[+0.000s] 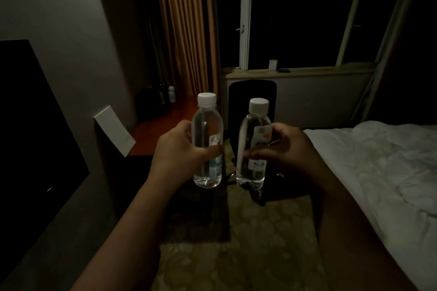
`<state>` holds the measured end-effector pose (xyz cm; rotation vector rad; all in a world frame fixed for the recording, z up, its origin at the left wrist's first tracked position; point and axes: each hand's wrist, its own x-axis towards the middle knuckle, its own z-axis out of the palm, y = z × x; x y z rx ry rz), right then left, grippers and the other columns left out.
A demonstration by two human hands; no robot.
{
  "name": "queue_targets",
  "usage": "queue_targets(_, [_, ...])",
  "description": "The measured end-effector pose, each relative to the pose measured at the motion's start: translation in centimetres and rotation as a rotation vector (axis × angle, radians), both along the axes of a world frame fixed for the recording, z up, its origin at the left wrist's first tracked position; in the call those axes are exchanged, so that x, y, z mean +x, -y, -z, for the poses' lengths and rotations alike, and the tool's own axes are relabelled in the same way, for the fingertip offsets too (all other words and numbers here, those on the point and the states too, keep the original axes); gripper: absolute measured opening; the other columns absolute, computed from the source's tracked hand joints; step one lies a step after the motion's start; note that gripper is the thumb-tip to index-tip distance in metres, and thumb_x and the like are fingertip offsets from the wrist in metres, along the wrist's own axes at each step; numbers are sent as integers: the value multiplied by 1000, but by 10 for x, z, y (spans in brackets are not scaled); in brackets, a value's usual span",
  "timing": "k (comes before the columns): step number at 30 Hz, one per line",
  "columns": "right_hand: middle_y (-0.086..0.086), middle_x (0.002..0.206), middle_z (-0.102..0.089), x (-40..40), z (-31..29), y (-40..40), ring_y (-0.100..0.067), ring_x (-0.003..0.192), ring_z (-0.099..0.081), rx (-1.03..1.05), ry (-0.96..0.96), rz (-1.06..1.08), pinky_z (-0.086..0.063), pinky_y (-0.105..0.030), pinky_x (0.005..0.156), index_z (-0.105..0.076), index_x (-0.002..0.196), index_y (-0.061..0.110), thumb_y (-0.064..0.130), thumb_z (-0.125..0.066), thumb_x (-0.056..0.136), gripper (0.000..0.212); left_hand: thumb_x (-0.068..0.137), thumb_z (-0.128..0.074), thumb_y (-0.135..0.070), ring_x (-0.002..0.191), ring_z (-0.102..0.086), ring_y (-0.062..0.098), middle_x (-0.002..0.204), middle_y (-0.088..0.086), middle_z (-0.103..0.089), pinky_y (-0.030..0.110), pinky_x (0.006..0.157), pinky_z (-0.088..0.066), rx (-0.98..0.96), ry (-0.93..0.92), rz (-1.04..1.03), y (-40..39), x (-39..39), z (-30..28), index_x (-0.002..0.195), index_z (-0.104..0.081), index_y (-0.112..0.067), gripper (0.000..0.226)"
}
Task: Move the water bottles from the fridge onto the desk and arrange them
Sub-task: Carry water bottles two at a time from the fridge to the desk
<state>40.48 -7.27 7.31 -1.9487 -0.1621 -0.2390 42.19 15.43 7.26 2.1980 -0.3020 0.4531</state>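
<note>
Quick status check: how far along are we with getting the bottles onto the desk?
Done: two bottles are out of the fridge. In hand: the left hand grips one water bottle, the right hand the other bottle, both upright in mid-air. Left: neither stands on the wooden desk yet, nor is arranged there.

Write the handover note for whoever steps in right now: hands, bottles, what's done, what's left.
Left hand: grips one water bottle, upright, cap on.
Right hand: grips the second water bottle, upright, cap on.
Both bottles are in the air, side by side, not touching, above the carpet between the bed and the desk.
The desk lies ahead to the left; a white box leans at its near end and dark items stand at its far end.
Done: both bottles are in hand; the fridge is out of view.
Left: carry them to the desk, set them down, arrange them.
</note>
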Motion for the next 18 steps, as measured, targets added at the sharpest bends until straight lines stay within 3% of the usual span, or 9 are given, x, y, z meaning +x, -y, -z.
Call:
queue_targets(6, [1, 112, -68, 169, 11, 31, -16, 104, -66, 67, -26, -71, -55, -45, 89, -61, 115, 23, 22, -87, 65, 56, 70, -85, -40, 85, -63, 2, 94, -12, -64, 22, 66, -53, 10, 12, -73, 34, 155, 2, 104, -56, -32, 46])
queue_targets(15, [4, 106, -69, 389, -4, 52, -12, 100, -66, 25, -25, -177, -56, -43, 88, -60, 111, 25, 21, -87, 67, 52, 72, -85, -40, 75, -58, -3, 88, -16, -59, 9, 52, -42, 9, 15, -229, 61, 347, -11, 103, -54, -28, 45])
queue_targets(18, [7, 107, -69, 451, 4, 46, -9, 101, -65, 20, -47, -206, -56, -42, 89, -60, 114, 27, 23, -87, 67, 54, 72, -85, -38, 77, -61, 0, 89, -13, -61, 11, 57, -43, 21, -2, -282, 55, 401, -6, 103, -55, -28, 45])
